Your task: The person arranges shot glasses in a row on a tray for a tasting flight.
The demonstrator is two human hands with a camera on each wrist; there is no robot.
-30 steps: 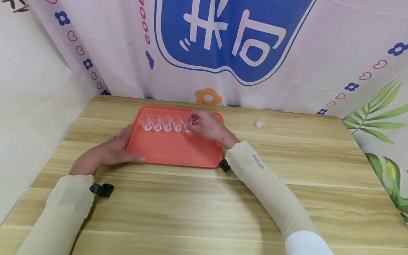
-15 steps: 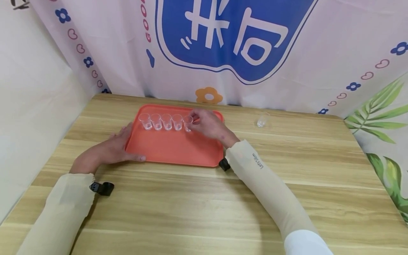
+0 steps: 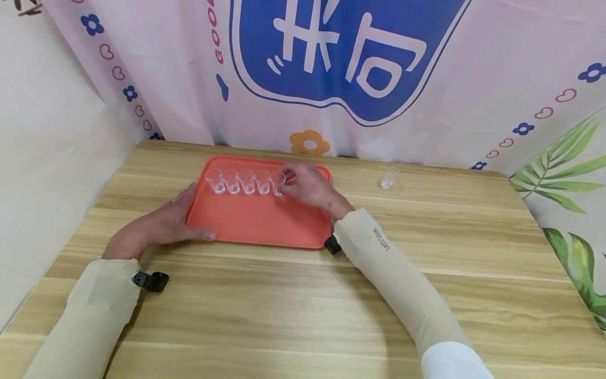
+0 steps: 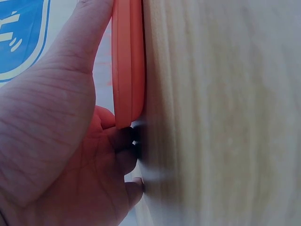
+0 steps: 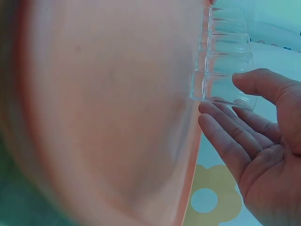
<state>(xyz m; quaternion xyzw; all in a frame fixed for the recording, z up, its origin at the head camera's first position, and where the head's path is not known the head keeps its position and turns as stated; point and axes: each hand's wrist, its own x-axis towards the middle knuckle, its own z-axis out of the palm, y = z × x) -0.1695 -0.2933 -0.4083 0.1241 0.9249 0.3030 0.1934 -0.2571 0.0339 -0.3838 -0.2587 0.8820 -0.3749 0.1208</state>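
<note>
A red tray (image 3: 255, 223) lies on the wooden table, with several small clear plastic cups (image 3: 231, 182) standing upright in a row along its far side. My right hand (image 3: 307, 184) pinches the rightmost cup (image 3: 277, 184) of that row. In the right wrist view, the thumb is near the rim of the nearest cup (image 5: 221, 89), with fingers on its other side. My left hand (image 3: 168, 221) rests at the tray's near left corner, its thumb along the front edge and its fingers by the left side. The left wrist view shows fingertips low beside the tray's wall (image 4: 123, 66).
One more clear cup (image 3: 388, 179) stands on the table (image 3: 450, 237) to the right of the tray, near the back edge. A printed curtain (image 3: 180, 68) hangs behind the table. Black wrist cameras (image 3: 153, 281) are strapped over both sleeves.
</note>
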